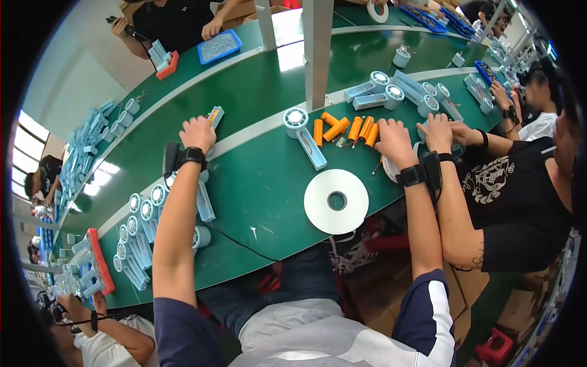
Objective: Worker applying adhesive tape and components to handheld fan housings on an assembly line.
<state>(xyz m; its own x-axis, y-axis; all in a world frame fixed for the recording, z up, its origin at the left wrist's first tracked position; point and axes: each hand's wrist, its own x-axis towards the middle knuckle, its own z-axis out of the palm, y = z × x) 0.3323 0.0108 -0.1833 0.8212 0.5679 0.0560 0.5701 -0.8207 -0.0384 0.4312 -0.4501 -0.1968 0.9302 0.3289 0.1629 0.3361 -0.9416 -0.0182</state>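
Observation:
My left hand [199,134] is stretched out over the belt at the far left, its fingers closed around a light blue fan handle [216,115] with an orange cell inside. My right hand [396,144] is beside a group of orange battery cells [355,129], fingers bent down; what they grip is hidden. Left of these cells a light blue handheld fan [296,118] lies with its handle open toward me. A large roll of white tape [318,202] lies flat near the table's front edge.
Several light blue fans [147,211] lie in rows at left, beside a red tray [101,263]. More fans [391,92] sit at the back right. A metal post [317,55] rises behind the table. A co-worker's hand [439,131] is close on my right. A black cable [241,243] crosses the table.

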